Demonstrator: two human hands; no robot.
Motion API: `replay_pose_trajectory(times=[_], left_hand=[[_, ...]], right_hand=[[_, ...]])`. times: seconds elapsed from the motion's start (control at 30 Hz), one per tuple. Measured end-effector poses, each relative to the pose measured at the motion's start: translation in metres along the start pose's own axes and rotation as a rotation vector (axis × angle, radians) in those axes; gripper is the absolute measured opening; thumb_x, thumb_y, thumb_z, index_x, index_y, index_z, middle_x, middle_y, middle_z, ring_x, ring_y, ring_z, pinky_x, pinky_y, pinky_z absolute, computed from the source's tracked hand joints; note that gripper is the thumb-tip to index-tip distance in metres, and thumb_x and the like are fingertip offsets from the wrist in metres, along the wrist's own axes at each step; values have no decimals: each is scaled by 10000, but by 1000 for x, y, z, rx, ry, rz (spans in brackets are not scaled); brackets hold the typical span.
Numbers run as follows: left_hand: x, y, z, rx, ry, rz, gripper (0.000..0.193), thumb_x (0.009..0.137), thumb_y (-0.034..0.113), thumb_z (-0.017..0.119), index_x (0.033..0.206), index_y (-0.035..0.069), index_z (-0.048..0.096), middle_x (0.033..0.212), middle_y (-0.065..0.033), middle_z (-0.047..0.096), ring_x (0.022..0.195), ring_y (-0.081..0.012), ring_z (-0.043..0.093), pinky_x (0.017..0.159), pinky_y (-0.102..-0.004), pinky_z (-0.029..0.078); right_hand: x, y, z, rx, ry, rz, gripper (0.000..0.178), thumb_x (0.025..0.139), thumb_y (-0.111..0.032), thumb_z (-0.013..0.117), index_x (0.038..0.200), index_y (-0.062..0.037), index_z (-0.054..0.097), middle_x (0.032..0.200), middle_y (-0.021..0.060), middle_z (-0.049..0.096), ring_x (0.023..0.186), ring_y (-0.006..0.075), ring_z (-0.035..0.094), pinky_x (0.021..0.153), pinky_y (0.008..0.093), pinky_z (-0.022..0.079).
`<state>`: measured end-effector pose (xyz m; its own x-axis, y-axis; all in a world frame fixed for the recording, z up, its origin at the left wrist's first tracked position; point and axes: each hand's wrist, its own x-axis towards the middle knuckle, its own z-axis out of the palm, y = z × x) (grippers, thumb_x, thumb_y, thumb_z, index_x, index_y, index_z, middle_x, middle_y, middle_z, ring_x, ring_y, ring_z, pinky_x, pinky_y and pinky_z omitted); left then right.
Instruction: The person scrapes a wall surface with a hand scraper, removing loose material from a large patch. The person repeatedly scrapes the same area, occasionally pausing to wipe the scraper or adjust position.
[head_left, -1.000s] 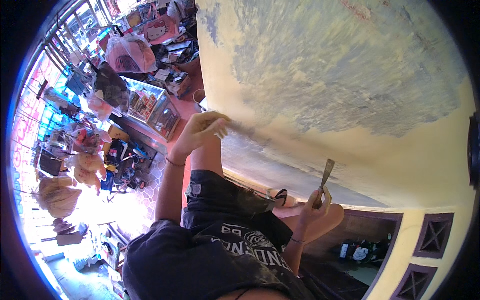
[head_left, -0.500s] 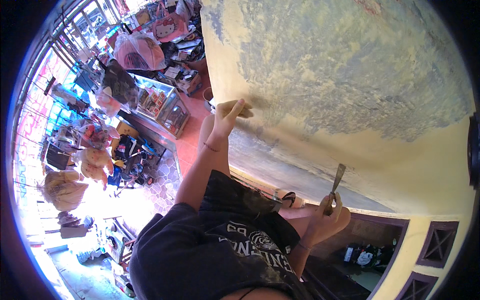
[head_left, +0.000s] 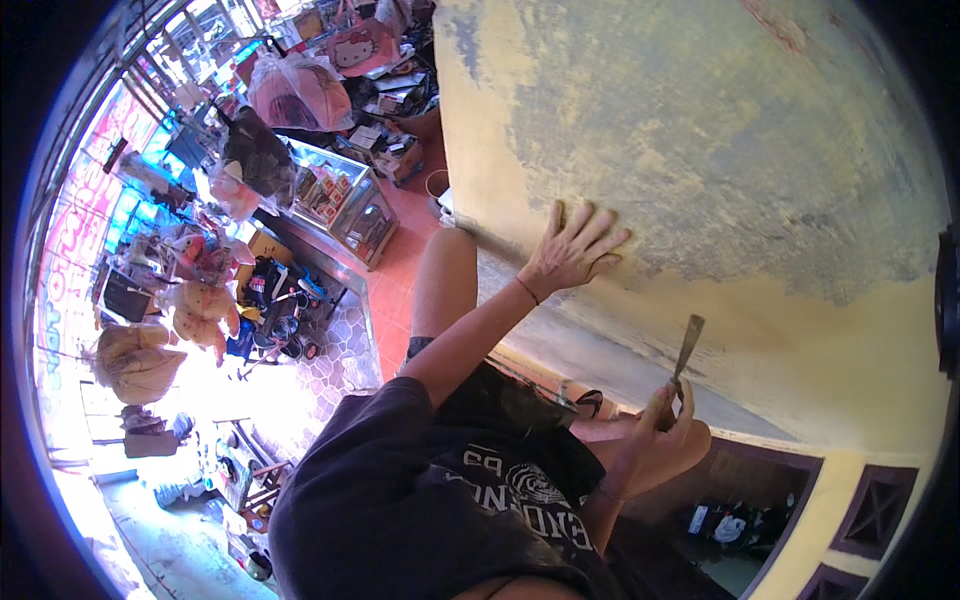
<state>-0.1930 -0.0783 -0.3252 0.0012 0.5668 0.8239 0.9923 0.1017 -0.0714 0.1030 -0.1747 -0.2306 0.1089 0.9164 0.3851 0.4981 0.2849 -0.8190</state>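
Observation:
My left hand (head_left: 575,250) lies with fingers spread against the wall (head_left: 720,150), on the border between bare cream paint and rough grey patches. A thin band circles its wrist. In my right hand (head_left: 664,418), held by my bent knee, is a putty knife (head_left: 688,348). Its flat metal blade points up, and the fingers wrap round its handle. Whether the blade touches the wall, I cannot tell.
A glass display case (head_left: 345,208) with small packets stands on the orange tiled floor (head_left: 397,290) to the left. Plush toys (head_left: 202,312) and bags hang beyond it. Dark-framed vents (head_left: 873,512) and a dark opening with items inside sit at lower right.
My left hand has moved right along the wall, and its fingers, closer together before, are now spread. The putty knife stays in my right hand, nearly in place. The whole view has shifted slightly.

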Motion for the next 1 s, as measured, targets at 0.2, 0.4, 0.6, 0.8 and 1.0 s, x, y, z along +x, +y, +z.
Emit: replay_pose_trajectory(times=[0.2, 0.4, 0.6, 0.8, 1.0], left_hand=[[-27, -52, 23, -332, 463, -981, 827, 1046, 491, 424, 1585, -91, 190, 1656, -354, 112, 1540, -542, 49, 1238, -659, 32], [22, -26, -12, -439, 437, -1097, 800, 1059, 436, 413, 1619, -45, 105, 1664, -360, 51, 1546, -536, 4, 1247, -627, -4], [24, -10, -25, -99, 29, -70, 577, 969, 376, 557, 1484, 119, 515, 1603, -412, 194, 1504, -618, 94, 1114, -827, -20], [-29, -20, -20, 99, -852, -560, 652, 1006, 304, 557, 1498, -100, 416, 1637, -406, 71, 1487, -657, 8, 1213, -712, 35], [-50, 24, -24, -643, -357, -846, 878, 1066, 311, 521, 1596, -89, -53, 1646, -379, -43, 1540, -509, 115, 1245, -474, 228]], right_hand=[[0, -5, -23, -268, 56, 68, 307, 970, -110, 688, 1253, 6, 657, 1180, 187, 672, 1051, 279, 685, 909, 366, 541], [0, 20, -19, -48, 122, -14, 307, 986, -148, 675, 1240, 22, 654, 1245, 201, 565, 1146, 304, 597, 961, 430, 507], [4, 16, -17, -81, 141, -63, 346, 1040, -95, 613, 1353, 47, 576, 1201, 137, 653, 707, 83, 530, 562, 204, 403], [11, 0, -22, 112, 207, -56, 366, 1058, -136, 586, 1379, 39, 557, 1033, 53, 657, 594, 26, 404, 496, 191, 296], [2, 1, -32, 427, 113, 383, 429, 1061, -149, 547, 1425, 74, 497, 1123, 127, 626, 972, 152, 569, 852, 267, 461]])
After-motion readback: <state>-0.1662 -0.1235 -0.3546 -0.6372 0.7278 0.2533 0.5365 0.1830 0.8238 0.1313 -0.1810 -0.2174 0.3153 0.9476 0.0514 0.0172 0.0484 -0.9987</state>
